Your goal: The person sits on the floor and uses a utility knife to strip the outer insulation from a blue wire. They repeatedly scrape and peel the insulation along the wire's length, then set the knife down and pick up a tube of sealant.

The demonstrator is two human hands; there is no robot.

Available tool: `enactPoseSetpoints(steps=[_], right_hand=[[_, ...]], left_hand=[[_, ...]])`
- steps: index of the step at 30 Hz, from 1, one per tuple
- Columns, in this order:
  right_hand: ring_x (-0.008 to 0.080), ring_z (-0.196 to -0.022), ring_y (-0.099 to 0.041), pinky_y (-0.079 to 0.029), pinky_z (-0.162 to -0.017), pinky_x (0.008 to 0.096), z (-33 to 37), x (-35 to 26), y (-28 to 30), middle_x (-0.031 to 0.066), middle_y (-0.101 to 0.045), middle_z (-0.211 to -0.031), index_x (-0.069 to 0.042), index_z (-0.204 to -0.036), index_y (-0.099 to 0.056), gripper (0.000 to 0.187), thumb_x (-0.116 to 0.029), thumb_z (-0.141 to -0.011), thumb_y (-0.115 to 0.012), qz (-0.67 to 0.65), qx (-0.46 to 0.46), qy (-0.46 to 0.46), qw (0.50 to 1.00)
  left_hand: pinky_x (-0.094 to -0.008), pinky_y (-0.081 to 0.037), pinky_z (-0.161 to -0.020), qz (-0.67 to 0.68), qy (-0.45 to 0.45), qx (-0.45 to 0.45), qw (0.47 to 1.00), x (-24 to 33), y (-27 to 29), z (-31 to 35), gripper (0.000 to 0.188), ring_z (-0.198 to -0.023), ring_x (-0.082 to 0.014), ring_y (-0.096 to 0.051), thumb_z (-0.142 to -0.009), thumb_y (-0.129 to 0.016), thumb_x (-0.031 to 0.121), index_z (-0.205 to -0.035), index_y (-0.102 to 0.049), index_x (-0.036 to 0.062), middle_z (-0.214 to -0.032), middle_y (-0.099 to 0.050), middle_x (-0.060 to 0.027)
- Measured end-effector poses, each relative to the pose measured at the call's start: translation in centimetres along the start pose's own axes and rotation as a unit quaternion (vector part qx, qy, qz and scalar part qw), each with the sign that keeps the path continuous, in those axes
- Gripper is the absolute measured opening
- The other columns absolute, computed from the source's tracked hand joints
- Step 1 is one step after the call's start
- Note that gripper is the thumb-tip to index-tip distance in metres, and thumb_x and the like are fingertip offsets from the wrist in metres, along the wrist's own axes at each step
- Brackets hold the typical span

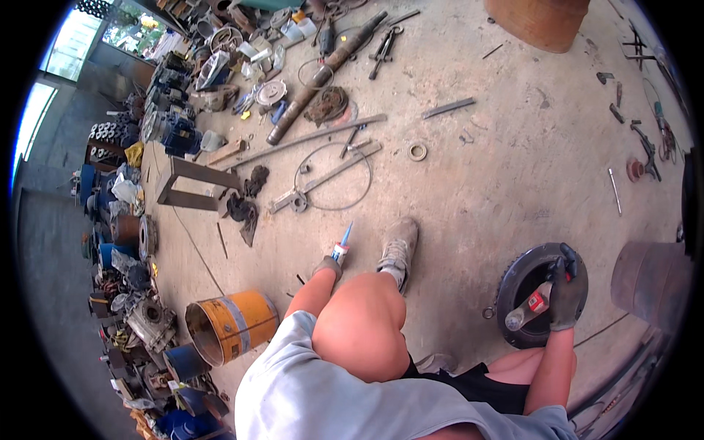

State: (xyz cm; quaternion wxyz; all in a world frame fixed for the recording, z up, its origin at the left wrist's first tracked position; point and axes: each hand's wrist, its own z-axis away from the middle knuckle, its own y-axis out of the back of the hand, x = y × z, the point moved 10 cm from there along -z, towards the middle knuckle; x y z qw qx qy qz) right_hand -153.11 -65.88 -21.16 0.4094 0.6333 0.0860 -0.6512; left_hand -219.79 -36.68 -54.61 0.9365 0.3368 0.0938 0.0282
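My left hand (328,267), in a grey glove, is closed around a small white, red and blue tube (340,251) with a long blue nozzle pointing away from me. It is beside my left knee, above the floor. On my right, my gloved right hand (565,297) is closed on a clear plastic bottle (537,301) with a red label, tilted toward the lower left. Part of the bottle is hidden by the fingers. Under that hand lies a round black tyre-like ring (512,287) with a toothed outer edge. A small metal ring (488,313) lies beside it.
A yellow drum (246,323) lies on its side at left. Ahead are a metal frame (183,176), a wire hoop (372,176), a long rusty shaft (315,86) and a ring (417,151). Motors and parts line the left wall. A grey cylinder (649,282) stands at right.
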Motion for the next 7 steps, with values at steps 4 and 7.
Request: enactPoseSetpoints(steps=[4,7], right_hand=[[0.0212,-0.1,-0.07,-0.057,-0.09,0.0339,0.2,-2.3,1.1,0.0149,-0.073,-0.12,0.001,-0.135,-0.069,0.035,-0.017,-0.105,-0.066,0.022,0.036,0.012,0.999],[0.0332,-0.106,-0.072,-0.057,-0.096,0.0412,0.9,-3.0,2.9,0.0222,-0.074,-0.119,-0.001,-0.128,-0.072,0.035,-0.023,-0.1,-0.069,0.319,0.076,0.217,0.919]], left_hand=[[-0.0465,-0.049,-0.116,0.0,-0.042,0.037,0.998,4.3,3.0,-1.4,0.092,-0.142,-0.04,-0.057,-0.085,-0.087,0.047,-0.154,-0.048,0.0003,-0.152,-0.059,-0.0274],[-0.0454,-0.047,-0.118,0.037,-0.113,0.136,0.984,5.7,8.0,-1.3,0.094,-0.145,-0.0394,-0.054,-0.085,-0.087,0.048,-0.156,-0.047,-0.0006,-0.155,-0.057,-0.0273]])
